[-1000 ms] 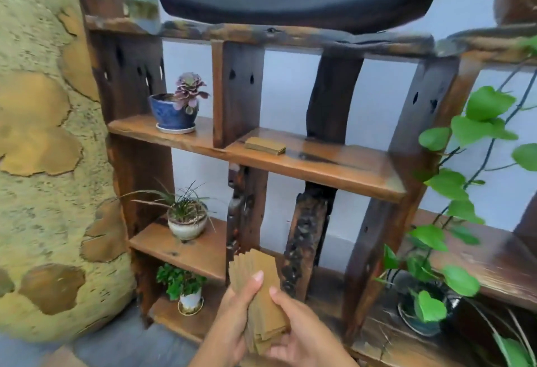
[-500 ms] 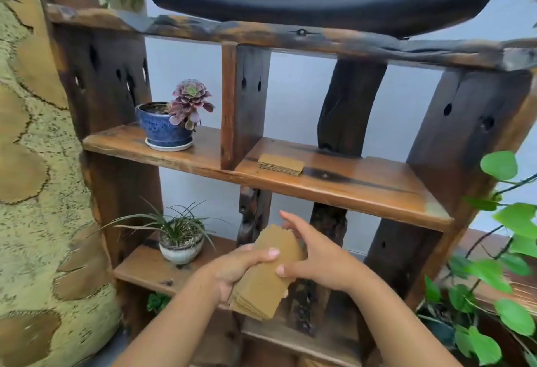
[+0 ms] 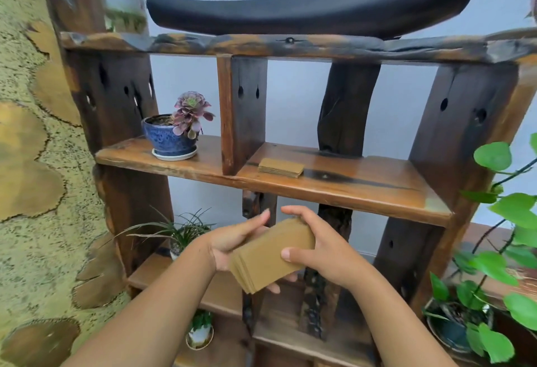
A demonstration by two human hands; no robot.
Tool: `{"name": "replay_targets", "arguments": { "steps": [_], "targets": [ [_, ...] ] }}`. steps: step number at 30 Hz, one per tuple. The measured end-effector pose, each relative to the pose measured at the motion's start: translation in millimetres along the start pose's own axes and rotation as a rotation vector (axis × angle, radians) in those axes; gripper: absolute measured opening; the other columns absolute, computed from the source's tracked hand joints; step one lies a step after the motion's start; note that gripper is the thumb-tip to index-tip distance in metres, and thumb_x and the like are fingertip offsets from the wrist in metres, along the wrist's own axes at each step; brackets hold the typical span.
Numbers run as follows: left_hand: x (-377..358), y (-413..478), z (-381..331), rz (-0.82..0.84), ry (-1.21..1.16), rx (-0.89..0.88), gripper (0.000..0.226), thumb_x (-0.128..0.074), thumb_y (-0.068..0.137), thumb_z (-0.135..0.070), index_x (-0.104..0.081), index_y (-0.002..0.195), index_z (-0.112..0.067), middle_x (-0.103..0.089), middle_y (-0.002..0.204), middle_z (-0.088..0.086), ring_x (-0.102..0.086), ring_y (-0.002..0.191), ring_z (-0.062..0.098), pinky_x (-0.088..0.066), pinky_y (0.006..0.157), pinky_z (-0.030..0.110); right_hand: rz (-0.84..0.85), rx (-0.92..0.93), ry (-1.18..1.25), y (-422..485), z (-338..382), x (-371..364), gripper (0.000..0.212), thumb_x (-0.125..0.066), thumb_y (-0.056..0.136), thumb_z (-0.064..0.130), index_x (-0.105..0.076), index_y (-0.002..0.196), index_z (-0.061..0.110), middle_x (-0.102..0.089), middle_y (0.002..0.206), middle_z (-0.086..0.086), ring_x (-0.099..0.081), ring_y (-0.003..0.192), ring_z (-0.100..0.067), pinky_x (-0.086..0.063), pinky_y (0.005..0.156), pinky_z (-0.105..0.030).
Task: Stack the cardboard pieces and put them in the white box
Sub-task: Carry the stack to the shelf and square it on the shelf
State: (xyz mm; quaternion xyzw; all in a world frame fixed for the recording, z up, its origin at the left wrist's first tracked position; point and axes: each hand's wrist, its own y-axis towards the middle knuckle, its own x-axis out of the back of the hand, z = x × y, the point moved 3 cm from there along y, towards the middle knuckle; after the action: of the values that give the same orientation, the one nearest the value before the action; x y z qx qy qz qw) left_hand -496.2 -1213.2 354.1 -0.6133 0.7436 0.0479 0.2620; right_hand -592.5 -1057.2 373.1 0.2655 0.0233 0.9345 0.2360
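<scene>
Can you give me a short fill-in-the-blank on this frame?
1. The cardboard stack is held in ____ hands.
2. A second cardboard pile lies on the ____ shelf.
3. The succulent grows in a ____ pot.
4. The left hand grips the stack's ____ end.

Missing words: both; middle; blue; left
</scene>
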Motion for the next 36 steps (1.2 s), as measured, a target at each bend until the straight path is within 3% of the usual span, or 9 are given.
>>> {"name": "replay_targets", "arguments": {
  "steps": [4, 6, 8, 11, 14, 19, 26, 32, 36],
  "targets": [
    [32, -5, -25, -0.262, -0.166, -0.194, 0.086, -0.042, 0.091, -0.070, -0.068, 0.124, 0.005, -0.070, 0.124, 0.027, -0.066, 0.114, 0.037, -0.044, 0.108, 0.051, -0.181, -0.072, 0.111, 16, -4, -3, 0.057, -0.076, 0.074, 0.038, -0.049, 0.121, 0.055, -0.057, 0.110, 0.011, -0.062, 0.092, 0.001, -0.051, 0.066, -0.011],
    [40, -2, -30, -0.438, -0.139, -0.291, 0.071, -0.048, 0.091, -0.066, -0.069, 0.113, -0.001, -0.072, 0.112, 0.023, -0.069, 0.103, 0.034, -0.053, 0.093, 0.048, -0.331, -0.112, 0.204, 30, -9, -9, 0.050, -0.077, 0.074, 0.031, -0.054, 0.115, 0.049, -0.058, 0.113, 0.005, -0.061, 0.098, -0.009, -0.051, 0.068, -0.017],
    [39, 1, -35, -0.612, -0.040, -0.412, 0.056, -0.055, 0.090, -0.062, -0.064, 0.110, -0.011, -0.070, 0.103, 0.014, -0.069, 0.091, 0.025, -0.057, 0.077, 0.040, -0.431, -0.158, 0.302, 45, -11, -12, 0.043, -0.077, 0.078, 0.023, -0.058, 0.111, 0.042, -0.059, 0.116, 0.000, -0.061, 0.102, -0.016, -0.049, 0.073, -0.023],
    [41, 7, -48, -0.765, 0.307, -0.571, 0.046, -0.066, 0.084, -0.053, -0.055, 0.121, -0.028, -0.065, 0.115, 0.000, -0.066, 0.094, 0.008, -0.056, 0.081, 0.027, -0.507, -0.236, 0.342, 74, -6, -11, 0.042, -0.078, 0.075, 0.027, -0.059, 0.111, 0.035, -0.062, 0.115, 0.001, -0.063, 0.102, -0.017, -0.052, 0.076, -0.029],
    [44, 21, -76, -0.840, 0.504, -0.662, 0.039, -0.071, 0.088, -0.025, -0.050, 0.121, -0.025, -0.061, 0.108, -0.005, -0.062, 0.087, -0.009, -0.050, 0.070, 0.012, -0.571, -0.276, 0.289, 98, 5, 0, 0.065, -0.076, 0.064, 0.041, -0.052, 0.123, 0.036, -0.059, 0.114, 0.008, -0.062, 0.102, -0.014, -0.056, 0.087, -0.037],
    [53, 50, -135, -0.775, 0.403, -0.474, 0.048, -0.065, 0.083, -0.038, -0.052, 0.123, -0.016, -0.066, 0.118, 0.010, -0.065, 0.109, 0.025, -0.052, 0.100, 0.047, -0.607, -0.375, 0.209, 139, 23, 38, 0.066, -0.055, 0.072, 0.044, -0.047, 0.132, 0.019, -0.057, 0.117, -0.003, -0.062, 0.102, -0.023, -0.058, 0.088, -0.050],
    [73, 92, -183, -0.799, 0.159, -0.501, 0.047, -0.069, 0.090, -0.025, -0.051, 0.129, -0.005, -0.068, 0.113, 0.014, -0.067, 0.100, 0.025, -0.054, 0.078, 0.035, -0.717, -0.383, 0.221, 188, 37, 74, 0.038, -0.059, 0.082, 0.034, -0.053, 0.113, 0.011, -0.064, 0.107, -0.014, -0.064, 0.100, -0.028, -0.054, 0.094, -0.048],
    [89, 113, -188, -0.816, 0.235, -0.394, 0.040, -0.069, 0.090, -0.025, -0.059, 0.123, -0.004, -0.071, 0.103, 0.013, -0.069, 0.097, 0.029, -0.055, 0.088, 0.040, -0.725, -0.457, 0.350, 212, 21, 72, 0.013, -0.050, 0.091, 0.017, -0.048, 0.079, 0.017, -0.055, 0.083, -0.007, -0.056, 0.082, -0.023, -0.044, 0.074, -0.037],
    [100, 115, -190, -0.798, 0.239, -0.289, 0.040, -0.070, 0.090, -0.019, -0.060, 0.125, -0.002, -0.070, 0.094, 0.015, -0.069, 0.082, 0.029, -0.055, 0.068, 0.034, -0.738, -0.496, 0.338, 223, 10, 65, 0.017, -0.045, 0.095, 0.013, -0.053, 0.109, 0.007, -0.054, 0.087, -0.007, -0.057, 0.093, -0.028, -0.048, 0.081, -0.038]
  ]
}}
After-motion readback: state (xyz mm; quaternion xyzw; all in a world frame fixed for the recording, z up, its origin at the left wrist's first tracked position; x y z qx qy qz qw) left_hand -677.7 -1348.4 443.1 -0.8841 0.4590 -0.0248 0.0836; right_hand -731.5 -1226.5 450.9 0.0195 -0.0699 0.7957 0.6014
